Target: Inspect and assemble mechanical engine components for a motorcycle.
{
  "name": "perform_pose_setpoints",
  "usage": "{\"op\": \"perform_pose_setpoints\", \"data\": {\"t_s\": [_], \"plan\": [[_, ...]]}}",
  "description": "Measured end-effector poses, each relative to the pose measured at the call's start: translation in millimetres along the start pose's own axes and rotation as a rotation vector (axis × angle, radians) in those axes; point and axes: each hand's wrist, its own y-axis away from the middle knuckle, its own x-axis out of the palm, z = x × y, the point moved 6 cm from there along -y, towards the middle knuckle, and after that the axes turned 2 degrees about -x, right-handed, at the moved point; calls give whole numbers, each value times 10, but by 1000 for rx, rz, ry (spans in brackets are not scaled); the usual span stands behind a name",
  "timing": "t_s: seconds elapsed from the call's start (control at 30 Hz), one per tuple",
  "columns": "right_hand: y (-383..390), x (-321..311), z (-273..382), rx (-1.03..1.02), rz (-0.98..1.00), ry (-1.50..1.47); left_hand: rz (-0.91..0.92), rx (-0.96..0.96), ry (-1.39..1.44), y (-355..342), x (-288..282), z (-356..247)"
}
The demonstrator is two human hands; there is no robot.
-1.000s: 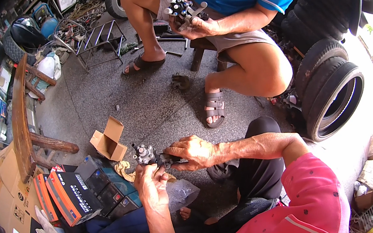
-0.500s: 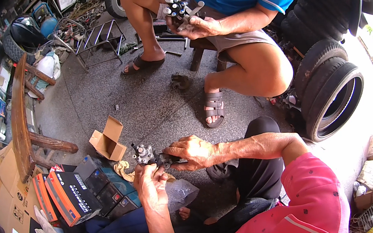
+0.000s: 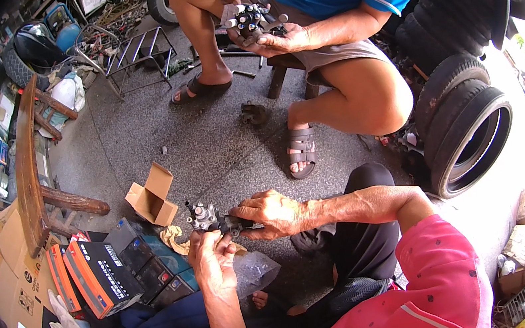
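Observation:
In front of me is a small silver metal carburetor (image 3: 203, 216) with black parts on its near right side. My left hand (image 3: 213, 259) pinches its lower end between thumb and fingers. From the right, my right hand (image 3: 275, 214) is closed around the carburetor's dark end piece (image 3: 237, 224), thumb below and fingers above. The fingers partly cover where the dark piece meets the silver body. Beneath my hands hangs or lies a clear plastic bag (image 3: 254, 272). An open small cardboard box (image 3: 151, 196) stands on the floor just beyond the carburetor.
Opposite me, a seated person in blue holds a metal part with several round posts (image 3: 249, 18). Battery-like boxes (image 3: 137, 249) and orange-black boxes (image 3: 100, 274) stand at my left, near a wooden bench (image 3: 31, 163). Tyres (image 3: 470, 135) lean at right. A dark part (image 3: 254, 113) lies mid-floor.
The seated person's one hand has lifted off the part and moved slightly left; the part has tilted and dropped a little. My own hands and the carburetor look nearly unmoved.

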Motion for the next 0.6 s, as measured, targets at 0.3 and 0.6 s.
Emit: {"op": "perform_pose_setpoints", "data": {"t_s": [0.3,0.6], "plan": [[6,6,-6,7,-4,-8,-18,22,-36,15,-2,4],[10,28,-16,6,-7,5,0,20,-34,-15,-28,10]]}}
